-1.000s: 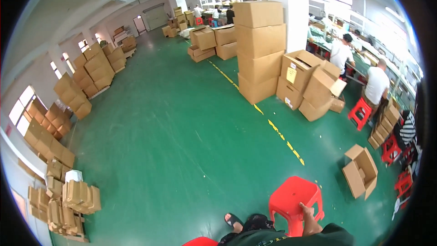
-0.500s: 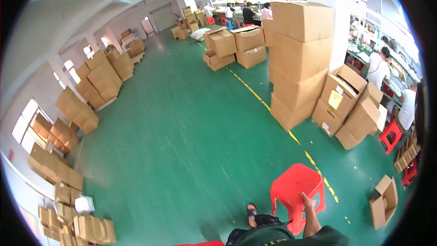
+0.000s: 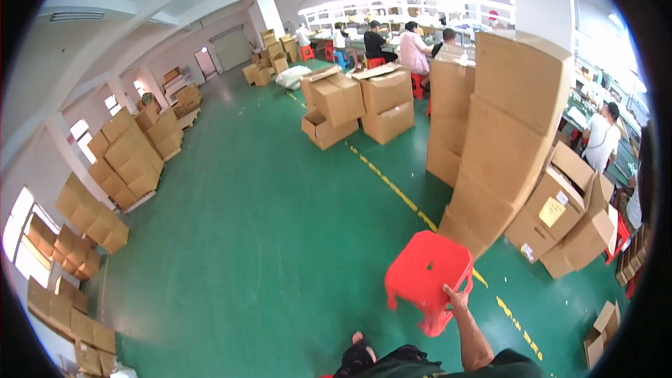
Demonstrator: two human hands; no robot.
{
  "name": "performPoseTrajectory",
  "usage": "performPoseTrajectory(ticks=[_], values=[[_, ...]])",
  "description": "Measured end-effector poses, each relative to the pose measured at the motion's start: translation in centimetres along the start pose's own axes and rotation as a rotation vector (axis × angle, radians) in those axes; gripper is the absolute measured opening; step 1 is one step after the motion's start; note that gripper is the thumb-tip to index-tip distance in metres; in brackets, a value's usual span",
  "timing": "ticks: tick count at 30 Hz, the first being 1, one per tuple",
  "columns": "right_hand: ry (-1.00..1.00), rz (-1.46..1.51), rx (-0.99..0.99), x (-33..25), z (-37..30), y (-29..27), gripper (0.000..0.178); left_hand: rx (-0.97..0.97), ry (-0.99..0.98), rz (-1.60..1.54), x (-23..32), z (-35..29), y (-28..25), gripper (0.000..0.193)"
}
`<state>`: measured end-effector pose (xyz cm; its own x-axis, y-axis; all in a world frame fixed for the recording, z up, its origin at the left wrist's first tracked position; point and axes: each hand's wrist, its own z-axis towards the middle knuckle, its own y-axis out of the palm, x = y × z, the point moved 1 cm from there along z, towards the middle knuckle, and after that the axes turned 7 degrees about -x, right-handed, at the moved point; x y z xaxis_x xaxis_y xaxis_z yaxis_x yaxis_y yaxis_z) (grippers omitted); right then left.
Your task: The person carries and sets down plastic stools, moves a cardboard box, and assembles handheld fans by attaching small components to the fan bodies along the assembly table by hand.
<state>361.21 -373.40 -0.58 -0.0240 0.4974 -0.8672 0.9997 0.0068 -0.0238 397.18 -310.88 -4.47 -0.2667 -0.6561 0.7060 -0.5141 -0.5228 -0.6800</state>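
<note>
- In the lower part of the view, right of centre, is the red stool [image 3: 420,273], seat up, in front of the person.
- The right hand [image 3: 458,299] grips its near right edge: the thumb lies on the seat, the other fingers curl under and are mostly hidden.
- The left hand is out of view; I cannot tell how its fingers stand.
- Left of the stool and below it, a foot [image 3: 358,338] shows on the green floor [image 3: 245,238].
- Beyond the stool rises a tall stack [image 3: 511,126] of boxes, beside a pillar [image 3: 542,3].
- A broken yellow line [image 3: 393,189] runs along the floor toward a pale sack [image 3: 292,77].
- At the lower right rim stands an open box [image 3: 600,334].
- More boxes [image 3: 129,157] are piled along the left wall.
</note>
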Motion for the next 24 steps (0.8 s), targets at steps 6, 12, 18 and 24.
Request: performPoseTrajectory(ticks=[6,12,18,24], values=[[0.021,-0.002,-0.002,-12.3,12.4,14.6,0.058,-0.050,0.046,-0.065,6.6,26.3,-1.9,0.088],[0.024,0.071,-0.031,-22.1,30.2,25.4,0.056,-0.034,0.076,-0.174,15.8,50.4,3.6,0.094],[0.000,0.063,-0.048,-35.3,48.2,37.3,0.058,0.059,0.260,-0.547,28.7,70.5,8.3,0.087],[-0.004,0.115,-0.064,-46.3,64.8,46.3,0.059,0.029,0.230,-0.580,40.2,86.1,16.3,0.085]])
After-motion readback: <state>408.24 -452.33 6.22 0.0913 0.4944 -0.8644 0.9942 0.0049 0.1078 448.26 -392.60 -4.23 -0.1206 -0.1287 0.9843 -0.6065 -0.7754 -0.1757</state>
